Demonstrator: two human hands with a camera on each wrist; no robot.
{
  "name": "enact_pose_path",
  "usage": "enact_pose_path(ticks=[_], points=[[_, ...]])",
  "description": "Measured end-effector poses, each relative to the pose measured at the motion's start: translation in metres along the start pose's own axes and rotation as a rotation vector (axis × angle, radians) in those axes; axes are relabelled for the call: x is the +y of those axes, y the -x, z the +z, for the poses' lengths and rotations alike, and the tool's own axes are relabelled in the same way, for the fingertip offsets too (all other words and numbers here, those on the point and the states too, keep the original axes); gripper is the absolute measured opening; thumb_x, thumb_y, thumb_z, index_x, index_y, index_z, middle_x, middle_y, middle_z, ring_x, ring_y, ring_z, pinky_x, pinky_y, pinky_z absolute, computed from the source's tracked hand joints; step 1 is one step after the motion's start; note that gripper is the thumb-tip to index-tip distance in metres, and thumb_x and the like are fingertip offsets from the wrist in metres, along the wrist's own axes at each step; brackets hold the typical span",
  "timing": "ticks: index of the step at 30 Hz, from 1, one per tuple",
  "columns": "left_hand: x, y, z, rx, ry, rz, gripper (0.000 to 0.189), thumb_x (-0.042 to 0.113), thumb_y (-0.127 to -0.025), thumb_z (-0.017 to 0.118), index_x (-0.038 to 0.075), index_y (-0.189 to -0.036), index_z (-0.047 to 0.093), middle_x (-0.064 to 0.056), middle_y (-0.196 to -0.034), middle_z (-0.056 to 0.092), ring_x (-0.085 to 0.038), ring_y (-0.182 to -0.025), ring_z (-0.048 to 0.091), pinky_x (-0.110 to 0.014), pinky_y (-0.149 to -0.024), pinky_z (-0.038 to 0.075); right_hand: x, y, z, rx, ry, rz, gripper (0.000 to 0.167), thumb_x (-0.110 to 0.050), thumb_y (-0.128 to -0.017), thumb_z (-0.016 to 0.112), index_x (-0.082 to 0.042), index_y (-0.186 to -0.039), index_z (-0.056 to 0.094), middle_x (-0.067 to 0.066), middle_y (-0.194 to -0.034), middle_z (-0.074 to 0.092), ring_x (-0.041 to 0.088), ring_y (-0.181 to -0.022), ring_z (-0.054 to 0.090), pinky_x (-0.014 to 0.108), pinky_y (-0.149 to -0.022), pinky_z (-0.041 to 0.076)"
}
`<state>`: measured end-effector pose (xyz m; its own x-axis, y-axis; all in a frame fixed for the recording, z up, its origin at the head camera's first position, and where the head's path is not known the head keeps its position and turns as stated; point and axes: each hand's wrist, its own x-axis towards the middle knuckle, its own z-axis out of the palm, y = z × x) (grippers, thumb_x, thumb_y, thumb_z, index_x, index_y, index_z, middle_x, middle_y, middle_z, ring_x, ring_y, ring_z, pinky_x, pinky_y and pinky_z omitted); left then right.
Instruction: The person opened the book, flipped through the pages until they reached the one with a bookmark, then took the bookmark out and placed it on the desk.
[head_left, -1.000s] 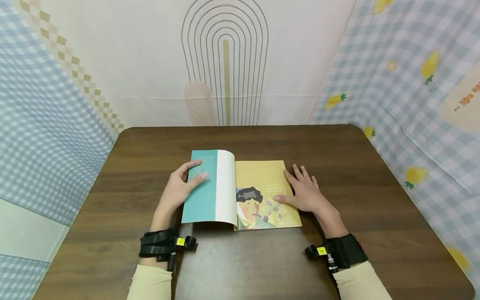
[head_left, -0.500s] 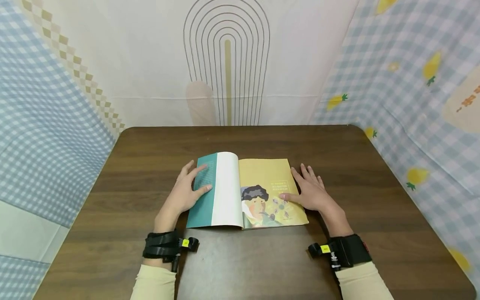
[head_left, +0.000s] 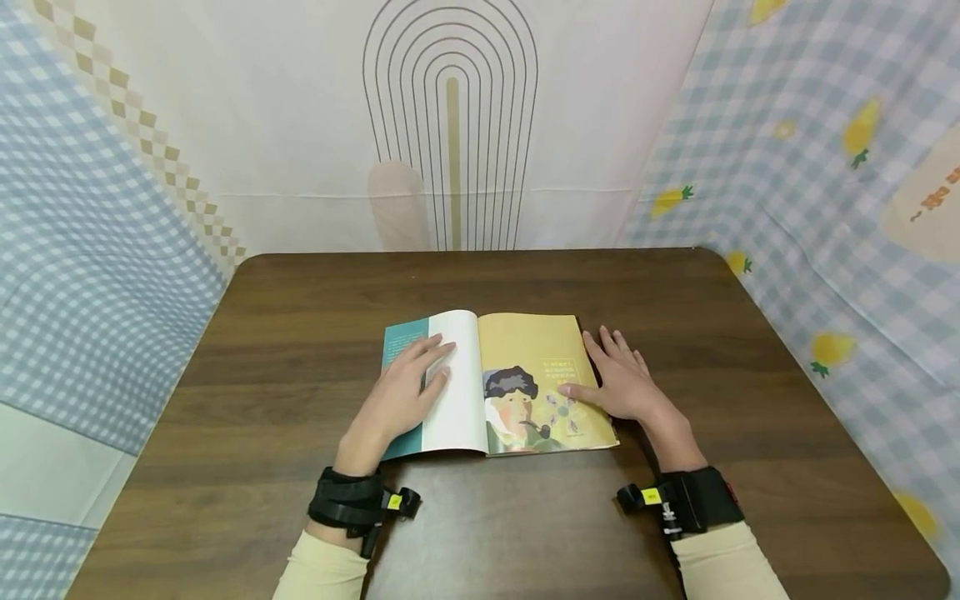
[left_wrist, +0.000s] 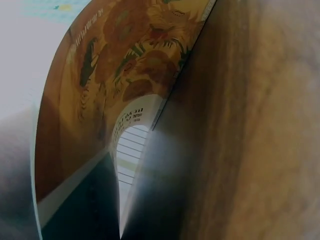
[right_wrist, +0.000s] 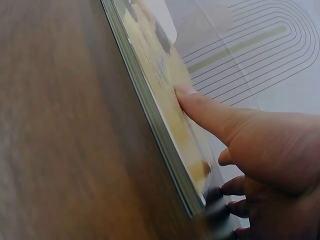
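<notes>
An open picture book (head_left: 528, 342) lies mid-table, its yellow right-hand page showing a dark-haired figure with a pipe. On the left, the cover with its teal flap (head_left: 402, 336) and white inner side (head_left: 457, 400) bows up from the tabletop. My left hand (head_left: 397, 396) rests across the flap and white side, fingers extended. In the left wrist view, the outer cover (left_wrist: 132, 55) shows a sunflower picture and arches over a gap. My right hand (head_left: 626, 387) lies spread at the book's right edge. Its thumb (right_wrist: 200, 107) presses on the yellow page.
The brown wooden table (head_left: 315, 292) extends around the book. A pale cloth (head_left: 300, 108) with an arch pattern hangs behind it, and blue checked cloths (head_left: 787, 200) flank both sides. Black straps with small cameras (head_left: 352, 504) circle both wrists.
My left hand has slid right, from the teal flap onto the white inner side. The cover has lowered at its far edge, and the book has shifted slightly right. My right hand keeps its place on the page.
</notes>
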<state>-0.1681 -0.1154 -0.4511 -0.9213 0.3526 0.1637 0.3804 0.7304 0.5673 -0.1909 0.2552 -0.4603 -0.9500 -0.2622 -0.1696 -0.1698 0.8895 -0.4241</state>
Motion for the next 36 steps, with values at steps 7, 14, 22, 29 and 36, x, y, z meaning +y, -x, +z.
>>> enact_pose_path(ticks=[7, 14, 22, 29, 36], points=[[0.0006, -0.0018, 0.0004, -0.046, -0.002, -0.06, 0.064, 0.047, -0.101, 0.071, 0.015, -0.155, 0.057, -0.012, -0.168, 0.039, -0.041, -0.157, 0.029, -0.065, -0.122, 0.027, -0.001, 0.0002, 0.0017, 0.019, 0.011, 0.009, 0.106, -0.07, -0.097, 0.063, -0.006, -0.17, 0.02, 0.03, -0.173, 0.003, 0.051, -0.159, -0.004, 0.076, -0.121, 0.001], [0.0016, -0.0019, 0.0, -0.046, 0.01, -0.087, 0.065, 0.047, -0.1, 0.073, 0.013, -0.154, 0.058, -0.012, -0.168, 0.039, -0.041, -0.157, 0.029, -0.066, -0.122, 0.027, -0.0044, 0.0012, 0.0026, 0.03, 0.016, 0.01, 0.106, -0.07, -0.096, 0.064, -0.007, -0.169, 0.022, 0.031, -0.173, 0.003, 0.052, -0.159, -0.003, 0.076, -0.121, 0.001], [0.0028, -0.0011, -0.0002, -0.043, 0.015, -0.094, 0.065, 0.047, -0.099, 0.074, 0.013, -0.153, 0.059, -0.012, -0.168, 0.039, -0.042, -0.158, 0.027, -0.068, -0.122, 0.026, -0.0054, 0.0031, 0.0017, 0.036, 0.019, -0.003, 0.102, -0.067, -0.098, 0.065, -0.006, -0.169, 0.024, 0.032, -0.173, 0.005, 0.053, -0.159, -0.002, 0.077, -0.12, 0.002], [0.0027, -0.0021, -0.0002, -0.039, 0.02, -0.091, 0.065, 0.047, -0.1, 0.074, 0.013, -0.153, 0.059, -0.011, -0.168, 0.039, -0.041, -0.157, 0.028, -0.067, -0.122, 0.027, -0.0034, 0.0026, 0.0025, 0.041, 0.037, -0.016, 0.099, -0.065, -0.099, 0.064, -0.006, -0.169, 0.024, 0.032, -0.172, 0.005, 0.054, -0.158, -0.001, 0.079, -0.119, 0.003], [0.0026, -0.0011, -0.0005, -0.035, 0.039, -0.093, 0.066, 0.048, -0.1, 0.074, 0.012, -0.153, 0.058, -0.01, -0.169, 0.038, -0.039, -0.158, 0.027, -0.065, -0.123, 0.026, -0.0046, 0.0042, 0.0042, 0.037, 0.027, -0.028, 0.097, -0.063, -0.1, 0.064, -0.006, -0.169, 0.024, 0.032, -0.173, 0.004, 0.054, -0.158, -0.003, 0.08, -0.118, 0.002]])
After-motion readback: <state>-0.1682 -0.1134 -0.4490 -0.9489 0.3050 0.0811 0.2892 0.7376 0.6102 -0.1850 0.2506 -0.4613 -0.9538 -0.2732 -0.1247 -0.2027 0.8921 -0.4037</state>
